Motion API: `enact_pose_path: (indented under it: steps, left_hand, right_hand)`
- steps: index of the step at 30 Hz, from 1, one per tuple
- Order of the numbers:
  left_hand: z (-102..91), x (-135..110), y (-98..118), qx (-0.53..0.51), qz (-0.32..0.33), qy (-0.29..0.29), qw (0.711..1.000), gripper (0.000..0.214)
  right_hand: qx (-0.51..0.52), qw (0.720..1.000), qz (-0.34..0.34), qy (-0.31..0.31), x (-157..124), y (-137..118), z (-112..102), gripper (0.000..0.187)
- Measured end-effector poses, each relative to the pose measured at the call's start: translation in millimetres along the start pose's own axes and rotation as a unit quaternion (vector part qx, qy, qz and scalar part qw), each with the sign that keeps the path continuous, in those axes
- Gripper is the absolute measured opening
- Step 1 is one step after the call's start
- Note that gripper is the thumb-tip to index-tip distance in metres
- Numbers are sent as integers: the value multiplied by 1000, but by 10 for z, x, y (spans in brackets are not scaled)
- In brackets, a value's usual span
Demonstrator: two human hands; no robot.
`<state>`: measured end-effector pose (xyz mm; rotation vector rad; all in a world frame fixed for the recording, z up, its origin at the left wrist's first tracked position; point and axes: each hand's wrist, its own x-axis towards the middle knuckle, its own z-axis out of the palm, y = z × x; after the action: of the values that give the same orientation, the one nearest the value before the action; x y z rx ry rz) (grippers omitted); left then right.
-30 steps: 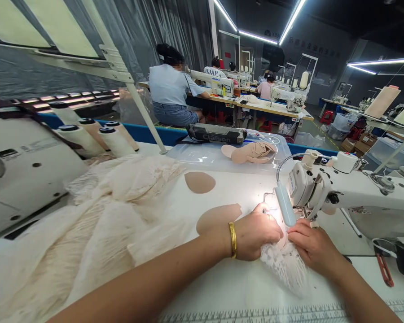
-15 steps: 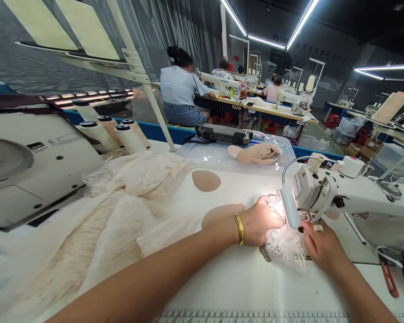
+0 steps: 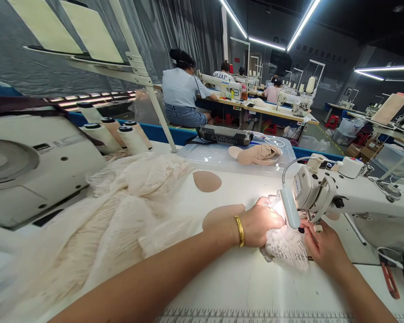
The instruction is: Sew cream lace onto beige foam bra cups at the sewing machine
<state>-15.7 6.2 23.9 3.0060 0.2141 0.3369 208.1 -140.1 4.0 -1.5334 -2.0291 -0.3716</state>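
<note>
My left hand (image 3: 262,223), with a gold bangle at the wrist, is closed on a piece of white lace fabric (image 3: 286,246) beside the needle area of a white sewing machine (image 3: 350,190). The lace hangs toward me below the fingers. On the other side of the needle, my right hand (image 3: 325,242) is closed, fingers pinched near the presser foot at the lace's edge; what they grip is mostly hidden. A pale blue lamp (image 3: 290,208) lights the spot and covers part of it. A beige cup pad (image 3: 218,214) lies partly under my left forearm.
Sheer cream lace fabric (image 3: 121,224) is heaped at left, near thread cones (image 3: 134,140) and another machine (image 3: 37,170). Another beige pad (image 3: 207,181) lies on the table. Behind are a plastic lid (image 3: 205,154) with stacked pads (image 3: 259,154), and co-workers at machines. A red-handled cutter (image 3: 389,280) lies right.
The lace below my left hand has shifted slightly and bunches a little more. Both hands stay nearly in place; the whole view has moved slightly.
</note>
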Motion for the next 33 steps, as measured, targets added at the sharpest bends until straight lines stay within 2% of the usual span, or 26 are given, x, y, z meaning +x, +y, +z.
enact_pose_path:
  steps: [3,6,9,12,14,17,20,24,27,31,33]
  left_hand:
    - [-25,7,1,-47,4,-16,999,47]
    - [-72,-12,11,-55,6,-21,998,34]
    - [-124,-61,42,-40,3,-29,999,26]
    - [-152,-105,122,15,-38,-13,999,11]
    - [-153,-109,205,62,-78,-14,995,20]
    - [-141,-83,323,82,-101,-37,991,38]
    - [-131,-73,347,49,-103,-62,992,49]
    - [-134,-121,230,1,-74,-93,993,53]
    - [-136,-153,142,-21,-30,-94,995,51]
    - [-124,-138,117,-39,17,-76,996,20]
    - [-111,-118,130,-22,24,-57,998,17]
  right_hand:
    - [9,1000,-2,8,6,-13,-6,27]
    - [18,1000,-9,6,1,-40,-14,25]
    - [46,998,-30,-20,-1,-104,-51,24]
    - [91,991,-81,-61,18,-199,-82,25]
    - [86,988,-83,-96,33,-245,-60,27]
    - [35,989,-53,-136,34,-234,38,11]
    - [-10,993,-49,-110,8,-137,107,25]
    - [-7,998,-22,-65,4,3,0,26]
    - [45,994,-13,-94,31,79,-183,26]
    - [111,980,13,-168,68,119,-394,30]
    - [201,961,42,-187,86,97,-417,30]
